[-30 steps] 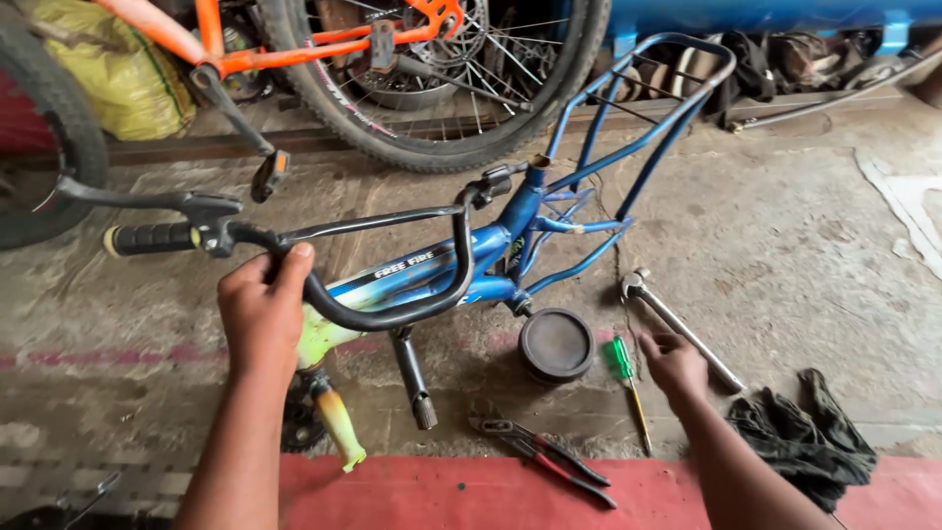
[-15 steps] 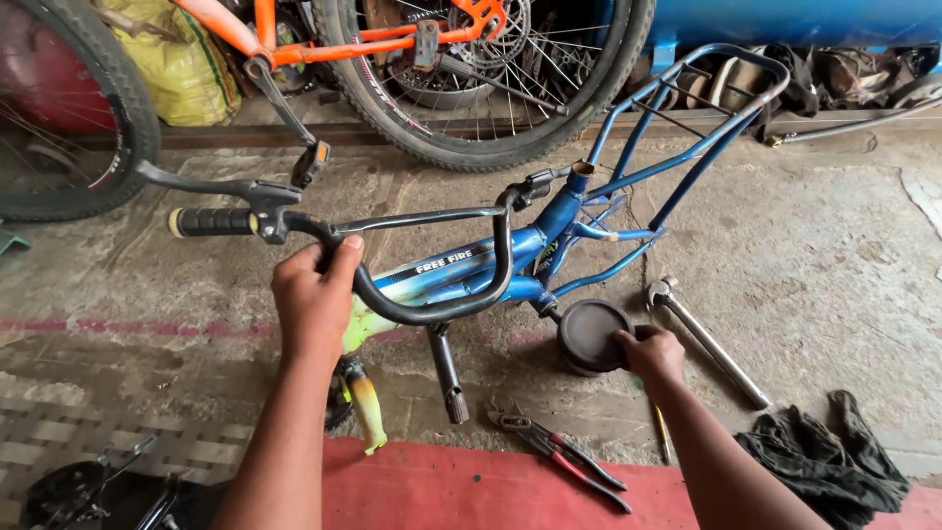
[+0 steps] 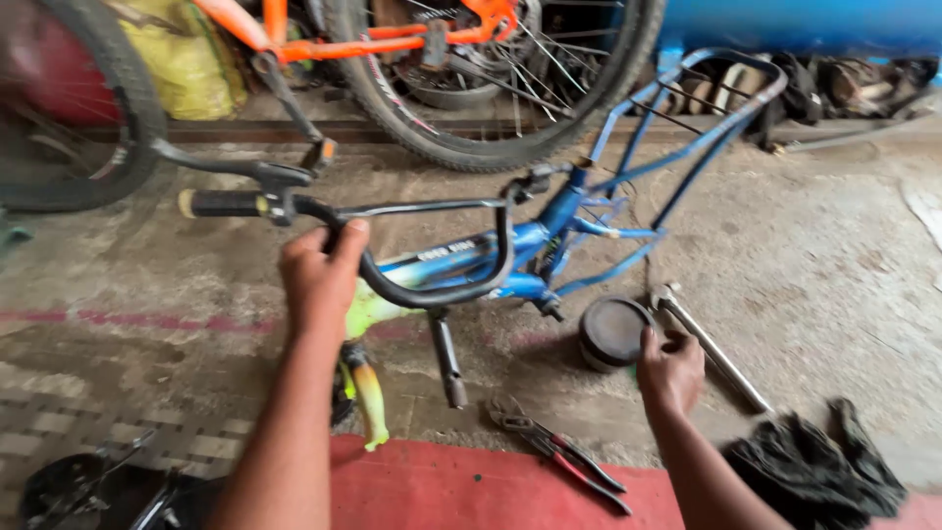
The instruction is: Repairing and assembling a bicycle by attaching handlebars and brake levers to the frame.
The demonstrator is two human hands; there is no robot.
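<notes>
A: What surrounded the work, starting with the largest item?

B: A big spoked wheel (image 3: 510, 88) with a knobby black tyre stood behind, joined to an orange frame (image 3: 373, 39). In front of it the small blue bicycle frame (image 3: 589, 211), made of thin painted tube, lay on the rough, stained concrete floor (image 3: 834, 265). A red mat (image 3: 461, 491) ran along the near edge.

A: Where was the left hand?

B: The left hand (image 3: 319, 280) was wrapped around the curved black handlebar (image 3: 412, 255), fingers closed on the bar. A yellow-green fork (image 3: 368, 383) hung below it.

A: And the right hand?

B: The right hand (image 3: 670, 368) rested at the near rim of a round black tin (image 3: 613, 332) on the floor, thumb touching it. Whether the fingers gripped anything could not be told.

A: Smaller items?

B: A crumpled dark rag (image 3: 814, 466) lay to the right, a long steel wrench (image 3: 711, 348) just beside the tin, and red-handled pliers (image 3: 559, 451) at the mat's edge.
</notes>
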